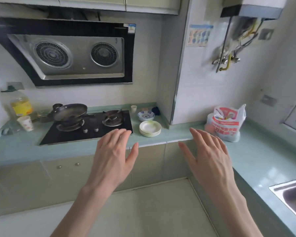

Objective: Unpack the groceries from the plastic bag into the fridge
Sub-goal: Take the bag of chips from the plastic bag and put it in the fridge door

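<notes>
The contents of the plastic bag (225, 123) are masked by its printed red-and-white film; only blurred shapes are seen at its open mouth, and its lower left corner is covered by the fingertips of the right hand (210, 155). The print on the bag is too blurred to be read. The sink (291, 194) is cut off by the right edge. The water heater (256, 7) is cropped by the top edge, and the pipes below it are smeared. The wall poster (198, 35) is illegible. The oil bottle (19, 105) is blurred. Both forearms are cut off by the bottom edge.
</notes>
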### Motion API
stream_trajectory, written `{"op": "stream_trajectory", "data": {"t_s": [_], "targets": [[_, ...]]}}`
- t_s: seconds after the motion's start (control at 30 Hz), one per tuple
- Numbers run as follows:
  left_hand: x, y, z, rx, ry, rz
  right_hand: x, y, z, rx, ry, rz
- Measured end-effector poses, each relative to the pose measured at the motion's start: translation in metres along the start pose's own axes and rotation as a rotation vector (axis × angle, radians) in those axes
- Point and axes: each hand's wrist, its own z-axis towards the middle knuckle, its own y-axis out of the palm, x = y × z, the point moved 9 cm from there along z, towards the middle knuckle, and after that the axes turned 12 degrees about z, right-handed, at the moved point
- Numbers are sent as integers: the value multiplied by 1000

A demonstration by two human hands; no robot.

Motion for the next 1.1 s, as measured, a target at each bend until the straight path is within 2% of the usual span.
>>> {"op": "stream_trajectory", "data": {"t_s": [0.43, 0.63, 0.9, 1.1], "targets": [[137, 128, 140, -12, 258, -253, 152, -13, 53, 100, 275, -190], [194, 193, 218, -10, 372, -351, 209, 5, 113, 107, 331, -277], [255, 290, 305, -98, 482, -413, 278, 43, 195, 149, 395, -304], [304, 329, 352, -111, 536, -460, 333, 55, 222, 159, 510, -346]]}}
